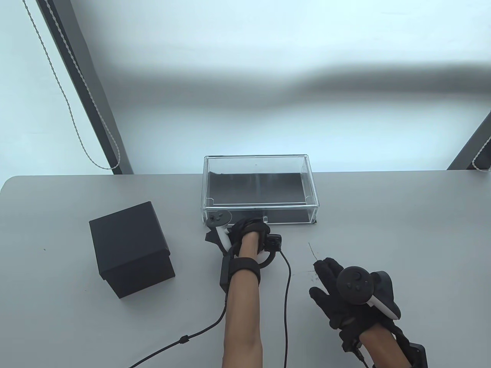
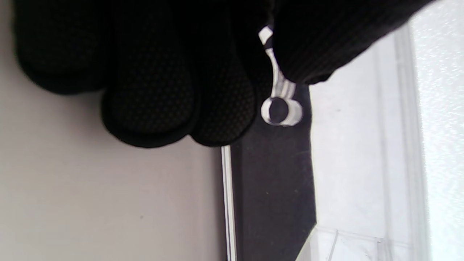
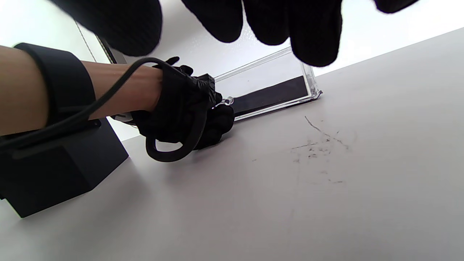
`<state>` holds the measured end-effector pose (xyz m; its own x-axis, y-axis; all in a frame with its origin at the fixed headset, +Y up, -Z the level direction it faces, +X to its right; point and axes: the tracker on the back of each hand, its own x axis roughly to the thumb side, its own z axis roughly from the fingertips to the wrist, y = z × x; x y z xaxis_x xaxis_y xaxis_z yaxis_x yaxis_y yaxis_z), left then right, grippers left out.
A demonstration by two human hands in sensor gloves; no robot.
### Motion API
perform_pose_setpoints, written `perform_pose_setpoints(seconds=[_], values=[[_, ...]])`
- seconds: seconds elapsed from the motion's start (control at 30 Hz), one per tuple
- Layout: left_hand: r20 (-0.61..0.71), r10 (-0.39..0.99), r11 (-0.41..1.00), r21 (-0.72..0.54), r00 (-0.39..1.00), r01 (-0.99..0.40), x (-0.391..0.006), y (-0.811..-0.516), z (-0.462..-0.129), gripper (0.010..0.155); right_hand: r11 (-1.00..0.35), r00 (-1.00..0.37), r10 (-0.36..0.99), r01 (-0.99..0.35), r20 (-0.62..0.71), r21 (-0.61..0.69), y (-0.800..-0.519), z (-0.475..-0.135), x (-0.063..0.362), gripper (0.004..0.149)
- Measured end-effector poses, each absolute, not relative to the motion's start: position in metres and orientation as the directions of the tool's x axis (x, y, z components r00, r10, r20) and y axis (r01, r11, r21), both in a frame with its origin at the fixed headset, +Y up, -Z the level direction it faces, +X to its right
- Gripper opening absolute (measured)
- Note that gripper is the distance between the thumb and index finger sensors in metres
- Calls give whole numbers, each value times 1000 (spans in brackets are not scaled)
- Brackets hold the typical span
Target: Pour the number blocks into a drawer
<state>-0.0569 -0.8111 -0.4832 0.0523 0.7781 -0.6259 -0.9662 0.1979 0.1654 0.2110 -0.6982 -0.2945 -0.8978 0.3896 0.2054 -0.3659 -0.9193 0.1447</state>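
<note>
The table (image 1: pixel 383 214) carries a clear plastic case (image 1: pixel 261 188) at twelve o'clock, its drawer seemingly closed or barely out. It looks rigid, light and slick, so it may slide when tugged. A black box (image 1: pixel 130 249) sits at nine o'clock, lid on; the number blocks are not visible and are presumably inside. It looks like stiff card, probably light, best held by its sides. The left hand (image 1: pixel 249 237) is at the case's front, fingers curled around the small clear knob (image 2: pixel 281 110), the only good hold on the drawer. The right hand (image 1: pixel 345 291) hovers at four o'clock, fingers relaxed, holding nothing.
</note>
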Motion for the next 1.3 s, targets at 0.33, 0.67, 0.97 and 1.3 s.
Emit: perform_pose_setpoints(seconds=[0.33,0.67,0.97,1.3], values=[[-606,794,176,156,46,-972,-56,-814,-473,53,-921,-894,388,-370,225,120,-698,-294,210,74],[-599,799,165,146,46,-975,-56,-815,-452,53,-920,-895,391,-374,214,114,-697,-293,214,74],[-596,802,148,130,42,-980,-56,-816,-429,54,-925,-899,380,-364,219,111,-697,-293,212,74],[-596,801,154,123,51,-980,-56,-815,-406,54,-931,-903,364,-349,228,105,-697,-292,210,74]])
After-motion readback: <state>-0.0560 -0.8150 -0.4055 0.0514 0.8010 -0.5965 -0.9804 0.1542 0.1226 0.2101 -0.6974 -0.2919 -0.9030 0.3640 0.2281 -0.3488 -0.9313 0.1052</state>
